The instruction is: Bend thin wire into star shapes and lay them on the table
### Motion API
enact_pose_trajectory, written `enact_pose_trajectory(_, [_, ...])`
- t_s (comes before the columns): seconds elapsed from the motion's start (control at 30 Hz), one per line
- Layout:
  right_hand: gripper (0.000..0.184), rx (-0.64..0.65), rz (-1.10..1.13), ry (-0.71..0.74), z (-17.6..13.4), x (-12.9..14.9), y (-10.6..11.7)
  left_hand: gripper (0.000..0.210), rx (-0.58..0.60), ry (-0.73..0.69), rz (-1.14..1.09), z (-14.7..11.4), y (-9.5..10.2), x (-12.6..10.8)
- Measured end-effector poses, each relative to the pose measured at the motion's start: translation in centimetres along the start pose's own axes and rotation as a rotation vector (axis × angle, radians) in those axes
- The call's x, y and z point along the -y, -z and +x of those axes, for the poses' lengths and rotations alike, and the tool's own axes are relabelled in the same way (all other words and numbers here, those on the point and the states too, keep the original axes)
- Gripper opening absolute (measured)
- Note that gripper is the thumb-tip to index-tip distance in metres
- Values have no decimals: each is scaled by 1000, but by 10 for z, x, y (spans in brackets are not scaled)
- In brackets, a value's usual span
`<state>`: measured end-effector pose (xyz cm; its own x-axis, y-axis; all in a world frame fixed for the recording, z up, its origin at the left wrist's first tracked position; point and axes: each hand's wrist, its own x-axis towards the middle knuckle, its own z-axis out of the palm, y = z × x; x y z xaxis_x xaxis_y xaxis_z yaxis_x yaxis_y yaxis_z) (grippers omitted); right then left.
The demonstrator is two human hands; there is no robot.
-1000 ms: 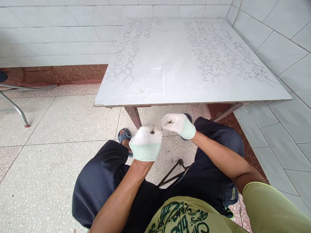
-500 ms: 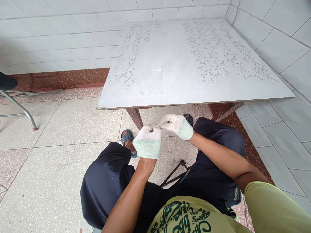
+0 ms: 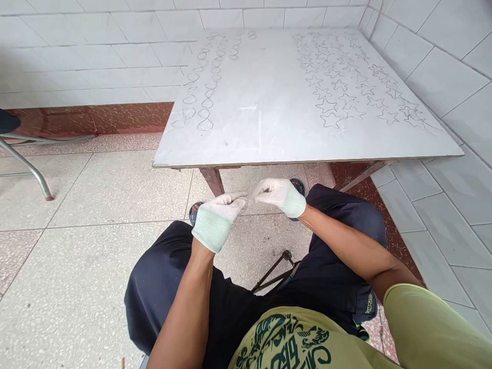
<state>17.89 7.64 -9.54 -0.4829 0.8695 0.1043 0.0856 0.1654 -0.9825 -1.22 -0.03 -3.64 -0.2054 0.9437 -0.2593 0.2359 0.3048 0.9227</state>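
Note:
Both hands wear white knit gloves with pale green cuffs and are held above the floor, in front of the table's near edge. My left hand (image 3: 221,215) has its fingers stretched out, thumb a little apart from them. By its fingertips a thin piece of bent wire (image 3: 245,206) shows faintly as a curve. My right hand (image 3: 277,197), just to the right, has its thumb and fingertips pinched together at the wire. Most of the wire is too fine to make out, so its full shape cannot be told.
On the white-topped table (image 3: 284,143) lie rows of star-shaped wires (image 3: 326,106) at right and figure-eight wires (image 3: 205,114) at left. A dark metal folding frame (image 3: 274,271) is between the knees. A metal-legged seat (image 3: 28,164) stands at far left; tiled walls border the table.
My left hand has moved left, away from the right hand, and its fingers have straightened out. The right hand has stayed nearly in place, still pinched. The view has shifted slightly.

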Motion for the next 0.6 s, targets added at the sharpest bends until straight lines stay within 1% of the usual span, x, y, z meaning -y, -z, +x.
enact_pose_trajectory(0.1, [9,-16,-22,-44,0,-2,-2,34,51,12,-48,6,0,7])
enact_pose_trajectory(0.2, [11,-12,-25,-59,0,-5,-5,32,105,18,-96,16,0,16])
enact_pose_trajectory(0.33, [12,-4,42,-69,0,-8,-8,30,195,39,-138,27,-2,26])
enact_pose_trajectory(0.47, [13,-22,117,-89,0,-9,-10,28,202,0,-157,30,-7,33])
enact_pose_trajectory(0.6, [15,-25,121,-115,1,-7,-10,31,210,-8,-165,32,-10,38])
